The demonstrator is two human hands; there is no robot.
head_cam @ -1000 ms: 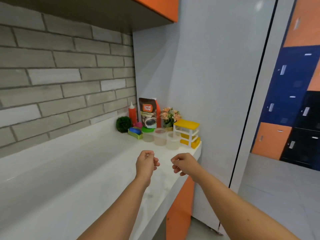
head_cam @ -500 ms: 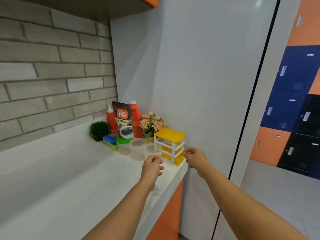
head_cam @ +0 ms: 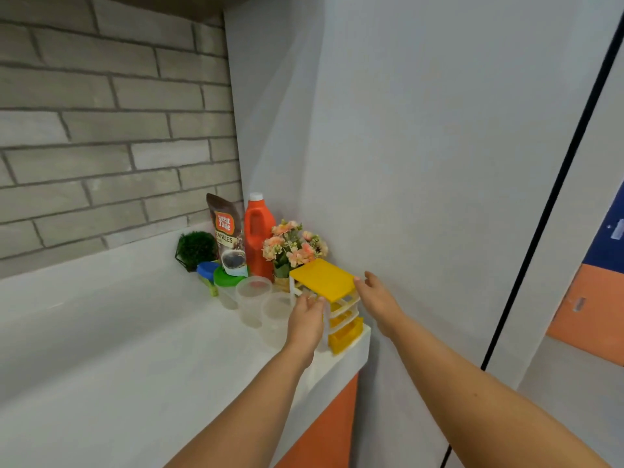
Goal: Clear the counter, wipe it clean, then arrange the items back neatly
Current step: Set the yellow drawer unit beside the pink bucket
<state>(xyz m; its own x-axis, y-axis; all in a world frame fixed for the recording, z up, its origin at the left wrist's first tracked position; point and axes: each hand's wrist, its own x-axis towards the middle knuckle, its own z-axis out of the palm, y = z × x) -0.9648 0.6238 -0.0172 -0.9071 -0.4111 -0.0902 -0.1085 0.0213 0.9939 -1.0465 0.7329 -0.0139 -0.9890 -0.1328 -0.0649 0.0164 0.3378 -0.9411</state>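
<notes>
Both arms outstretched; left hand (head_cam: 305, 319) and right hand (head_cam: 378, 298), fingers spread, flank the yellow drawer unit (head_cam: 329, 292), neither visibly grasping it. Pouch (head_cam: 225, 228) label partly legible: "RANULES".

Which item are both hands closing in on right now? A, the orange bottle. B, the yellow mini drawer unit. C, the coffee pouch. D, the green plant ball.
B: the left hand and right hand sit on either side of the yellow drawer unit at the counter corner, fingers open, no grip yet.
</notes>
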